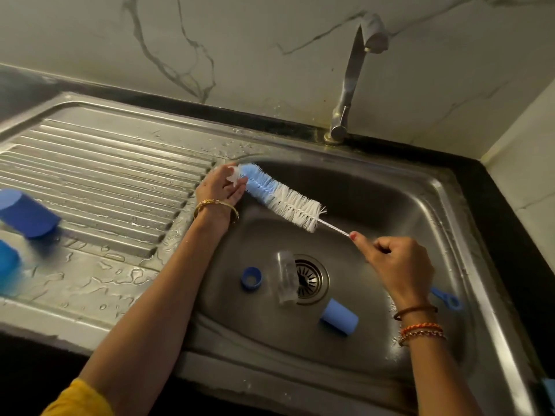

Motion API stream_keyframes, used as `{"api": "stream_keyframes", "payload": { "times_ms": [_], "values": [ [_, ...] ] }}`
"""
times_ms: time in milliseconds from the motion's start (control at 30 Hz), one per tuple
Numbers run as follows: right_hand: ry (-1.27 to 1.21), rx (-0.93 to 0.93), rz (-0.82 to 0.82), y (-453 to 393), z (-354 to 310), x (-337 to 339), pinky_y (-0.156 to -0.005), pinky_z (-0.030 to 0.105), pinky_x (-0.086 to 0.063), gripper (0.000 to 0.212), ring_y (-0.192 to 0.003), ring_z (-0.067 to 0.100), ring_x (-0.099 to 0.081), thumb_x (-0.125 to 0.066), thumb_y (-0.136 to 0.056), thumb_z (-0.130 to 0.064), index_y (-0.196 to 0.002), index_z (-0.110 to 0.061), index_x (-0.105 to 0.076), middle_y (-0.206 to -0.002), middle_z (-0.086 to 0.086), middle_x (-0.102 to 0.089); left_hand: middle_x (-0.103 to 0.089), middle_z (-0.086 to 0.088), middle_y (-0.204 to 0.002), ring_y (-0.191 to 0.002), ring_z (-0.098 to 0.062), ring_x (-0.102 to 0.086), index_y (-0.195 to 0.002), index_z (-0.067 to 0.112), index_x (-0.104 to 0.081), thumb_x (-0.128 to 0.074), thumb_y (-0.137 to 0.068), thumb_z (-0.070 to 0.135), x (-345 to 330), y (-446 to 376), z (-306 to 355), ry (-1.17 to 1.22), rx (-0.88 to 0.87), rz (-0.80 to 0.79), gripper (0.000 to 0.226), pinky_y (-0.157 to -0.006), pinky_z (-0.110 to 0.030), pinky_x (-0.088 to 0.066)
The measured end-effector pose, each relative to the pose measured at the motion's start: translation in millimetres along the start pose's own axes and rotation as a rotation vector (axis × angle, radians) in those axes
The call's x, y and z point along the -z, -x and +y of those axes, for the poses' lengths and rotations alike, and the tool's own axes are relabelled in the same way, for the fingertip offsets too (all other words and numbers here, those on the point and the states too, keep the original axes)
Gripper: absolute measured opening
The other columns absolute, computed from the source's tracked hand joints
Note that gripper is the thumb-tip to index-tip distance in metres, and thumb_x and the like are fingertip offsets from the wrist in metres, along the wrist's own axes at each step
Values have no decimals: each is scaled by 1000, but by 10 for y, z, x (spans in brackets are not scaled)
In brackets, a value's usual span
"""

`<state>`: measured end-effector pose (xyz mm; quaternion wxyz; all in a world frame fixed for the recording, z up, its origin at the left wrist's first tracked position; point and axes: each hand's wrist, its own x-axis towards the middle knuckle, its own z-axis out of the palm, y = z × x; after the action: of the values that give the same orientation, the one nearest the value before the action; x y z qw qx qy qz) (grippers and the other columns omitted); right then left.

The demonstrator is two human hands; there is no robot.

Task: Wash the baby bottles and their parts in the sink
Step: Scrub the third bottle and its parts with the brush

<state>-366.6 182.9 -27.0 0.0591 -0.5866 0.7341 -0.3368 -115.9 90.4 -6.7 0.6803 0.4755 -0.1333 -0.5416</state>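
My left hand [220, 187] holds a small clear teat [233, 178] at the sink's left rim, with the blue tip of the bottle brush [282, 196] against it. My right hand [396, 265] grips the brush's wire handle, whose blue end [447, 298] sticks out behind my wrist. In the steel sink [420, 205] a clear bottle [286, 276] lies beside the drain [309, 279]. A blue ring [251, 277] sits to its left and a light-blue cap [339, 316] lies nearer the front.
The tap [351, 79] rises behind the sink, with no water running. On the wet ribbed draining board [105, 181] at the left lie a dark-blue cap [28, 213] and another blue piece [9, 265]. A black counter edges the sink.
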Motion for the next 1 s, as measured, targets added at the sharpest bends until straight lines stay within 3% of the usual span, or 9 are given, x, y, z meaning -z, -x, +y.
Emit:
{"api": "stream_keyframes", "payload": {
  "times_ms": [167,333,467,567,667,767,833,967,1000],
  "values": [
    [67,86,46,31,-12,-40,-45,19,-27,55,-43,14,-46,-62,-74,-59,-44,-14,-53,-40,-2,-48,-54,-5,-88,-72,-12,-54,-107,5,-56,-52,-91,16,-102,-33,-155,-188,26,67,20,-60,-17,-46],
    [7,65,144,10,91,25,-48,32,-41,58,-48,24,-54,-59,-74,-61,-50,-8,-60,-47,6,-58,-55,-6,-91,-66,-11,-51,-118,13,-52,-43,-96,23,-79,-142,-108,-158,38,137,26,-61,-19,-42],
    [-46,132,105,43,35,16,-46,26,-36,56,-44,16,-48,-54,-70,-65,-41,-18,-49,-40,-5,-48,-52,-16,-131,-114,-28,-55,-135,8,-42,-41,-99,21,-91,-130,-84,57,172,80,39,-93,-33,-44],
    [-57,153,98,42,32,22,-47,24,-30,57,-42,16,-46,-53,-70,-65,-43,-15,-53,-38,-5,-44,-58,-16,-119,-107,-28,-59,-132,2,-43,-43,-98,21,-103,-112,-50,129,171,91,39,-89,-34,-45],
    [-66,174,105,41,56,30,-45,24,-31,56,-42,15,-47,-55,-71,-63,-45,-12,-57,-39,-4,-46,-52,-20,-128,-113,-30,-56,-134,3,-41,-40,-99,20,-111,-121,-38,158,160,109,39,-94,-35,-44],
    [-52,154,115,42,43,33,-48,28,-36,58,-44,19,-50,-53,-69,-65,-47,-12,-59,-41,0,-51,-62,-14,-105,-82,-21,-62,-129,2,-45,-41,-99,22,-99,-135,-39,188,155,140,36,-83,-30,-47],
    [-50,155,102,43,36,34,-49,28,-36,59,-45,19,-51,-52,-69,-66,-46,-12,-59,-41,0,-52,-61,-9,-89,-75,-18,-61,-127,2,-47,-43,-98,21,-98,-150,-42,185,149,152,34,-79,-29,-47],
    [-69,170,79,40,37,61,-48,27,-35,59,-43,19,-50,-52,-69,-65,-45,-12,-58,-40,1,-50,-58,-9,-97,-98,-25,-63,-126,4,-48,-44,-98,19,-92,-150,-47,156,132,174,32,-83,-33,-51],
    [-67,165,77,37,43,69,-49,28,-36,59,-43,20,-50,-52,-69,-65,-45,-12,-58,-40,1,-50,-58,-7,-95,-93,-22,-64,-120,6,-50,-45,-98,22,-81,-150,-46,160,122,186,28,-78,-30,-53]
  ]
}}
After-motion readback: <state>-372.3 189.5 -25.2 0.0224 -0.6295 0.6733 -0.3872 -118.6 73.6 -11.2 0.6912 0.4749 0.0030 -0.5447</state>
